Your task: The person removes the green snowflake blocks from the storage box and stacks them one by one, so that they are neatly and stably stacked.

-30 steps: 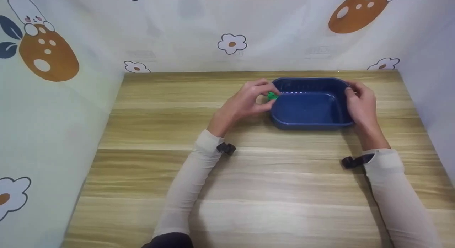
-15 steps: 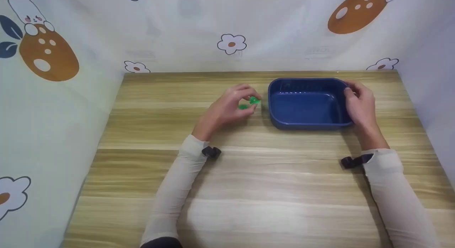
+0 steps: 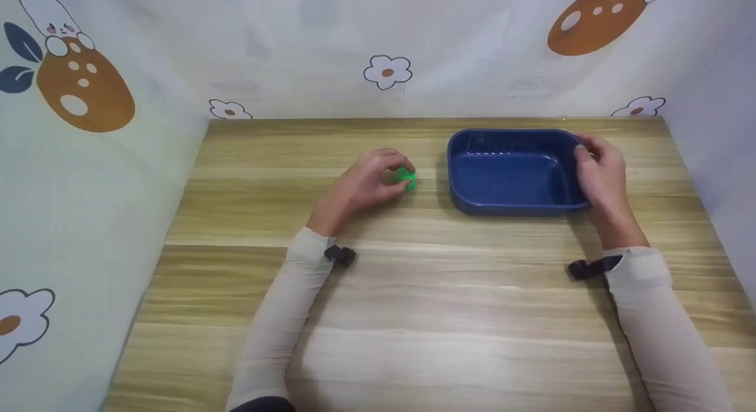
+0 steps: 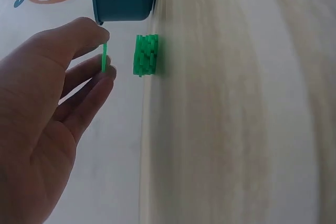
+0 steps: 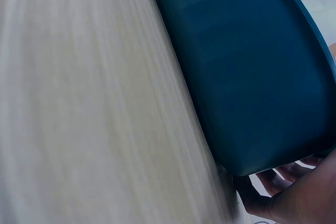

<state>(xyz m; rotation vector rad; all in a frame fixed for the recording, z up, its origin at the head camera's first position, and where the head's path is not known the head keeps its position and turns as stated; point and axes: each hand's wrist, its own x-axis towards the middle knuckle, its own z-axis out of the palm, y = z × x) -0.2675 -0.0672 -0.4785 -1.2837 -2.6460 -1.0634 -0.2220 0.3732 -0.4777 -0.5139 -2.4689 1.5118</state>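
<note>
My left hand (image 3: pixel 372 179) pinches a thin, flat green plastic piece (image 4: pixel 104 57) between thumb and fingertips. In the left wrist view it is seen edge-on. Beside it, on the wooden table, stands a small stack of similar green pieces (image 4: pixel 146 55) with notched edges. From the head view the held piece and the stack overlap as one green patch (image 3: pixel 406 178) at the fingertips. Right of this sits a deep blue rectangular plastic bin (image 3: pixel 508 208). My right hand (image 3: pixel 603 173) grips the bin's right end, thumb over the rim and fingers around the outside.
The wood-grain table (image 3: pixel 413 317) runs back to a white wall sheet (image 3: pixel 307 58) printed with flowers and rabbits. Side panels rise at the left and right. A small black camera (image 3: pixel 340 255) is strapped to the left wrist, another (image 3: pixel 587 269) to the right.
My left hand has moved left and nearer from the bin's left rim, bringing the green piece over to the stack. The right hand and bin have stayed in place.
</note>
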